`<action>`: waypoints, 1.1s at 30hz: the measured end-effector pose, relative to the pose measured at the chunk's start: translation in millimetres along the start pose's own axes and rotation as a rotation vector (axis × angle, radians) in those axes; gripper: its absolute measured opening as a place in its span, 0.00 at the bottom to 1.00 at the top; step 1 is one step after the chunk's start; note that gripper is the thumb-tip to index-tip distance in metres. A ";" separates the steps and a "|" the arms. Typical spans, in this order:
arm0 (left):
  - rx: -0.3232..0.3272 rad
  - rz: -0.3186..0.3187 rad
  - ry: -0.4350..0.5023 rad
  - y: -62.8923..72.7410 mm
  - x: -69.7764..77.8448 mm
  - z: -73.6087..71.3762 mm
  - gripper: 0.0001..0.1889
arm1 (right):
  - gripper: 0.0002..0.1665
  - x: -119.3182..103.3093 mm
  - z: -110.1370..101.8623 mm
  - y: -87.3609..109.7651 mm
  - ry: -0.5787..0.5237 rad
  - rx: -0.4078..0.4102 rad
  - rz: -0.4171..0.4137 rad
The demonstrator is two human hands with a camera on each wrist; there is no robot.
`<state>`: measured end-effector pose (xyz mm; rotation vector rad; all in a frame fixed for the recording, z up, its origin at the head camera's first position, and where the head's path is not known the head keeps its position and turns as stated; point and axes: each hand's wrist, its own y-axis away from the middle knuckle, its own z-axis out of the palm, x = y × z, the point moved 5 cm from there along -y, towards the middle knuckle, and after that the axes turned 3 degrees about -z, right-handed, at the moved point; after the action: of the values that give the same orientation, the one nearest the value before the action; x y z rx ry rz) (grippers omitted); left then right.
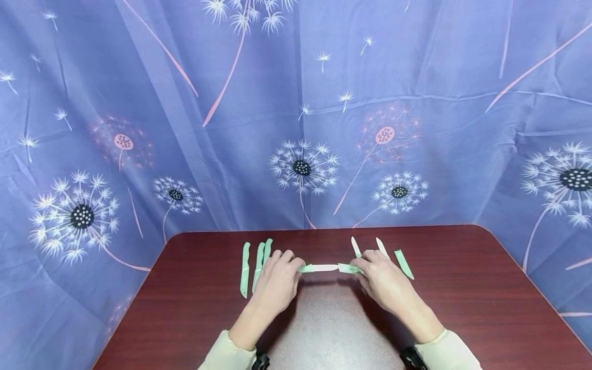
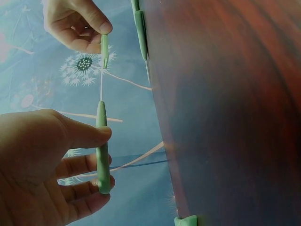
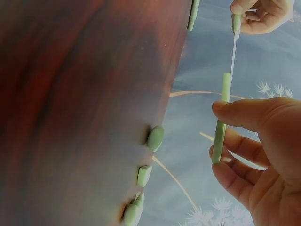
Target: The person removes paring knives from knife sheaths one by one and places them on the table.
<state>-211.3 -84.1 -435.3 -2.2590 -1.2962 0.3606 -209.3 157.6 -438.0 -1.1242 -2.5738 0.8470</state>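
My left hand [image 1: 279,277] pinches the green handle of a paring knife [image 2: 102,146] between thumb and fingers. Its white blade [image 1: 324,267] points right, level above the table. In my right hand [image 1: 384,280] is a green blade sheath [image 3: 221,127], gripped by thumb and fingertips. The blade's tip meets the sheath's mouth; how far inside it reaches, I cannot tell. Beyond the right hand, two bare white blades [image 1: 355,246] [image 1: 382,247] point away, their handles hidden by that hand. Another green sheath [image 1: 404,264] lies to their right.
Left of my left hand lie several green knives in sheaths [image 1: 245,270], partly covered by that hand. The dark red wooden table [image 1: 462,288] ends at a rounded back edge. Behind it hangs a blue curtain [image 1: 240,154] with dandelion prints.
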 end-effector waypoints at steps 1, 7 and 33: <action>-0.004 -0.004 -0.004 0.2 -0.7 0.4 0.11 | 0.20 0.2 0.6 -0.2 -0.002 -0.005 0.006; -0.035 -0.044 -0.008 1.2 -2.5 0.8 0.10 | 0.19 1.1 0.8 -1.9 -0.005 -0.006 0.040; -0.187 -0.315 0.153 -20.0 12.2 25.2 0.08 | 0.15 13.5 9.1 -11.7 -0.035 -0.146 0.363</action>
<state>-231.2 -57.9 -445.1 -2.1310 -1.6270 -0.0472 -229.3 157.1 -439.1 -1.6695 -2.5320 0.7617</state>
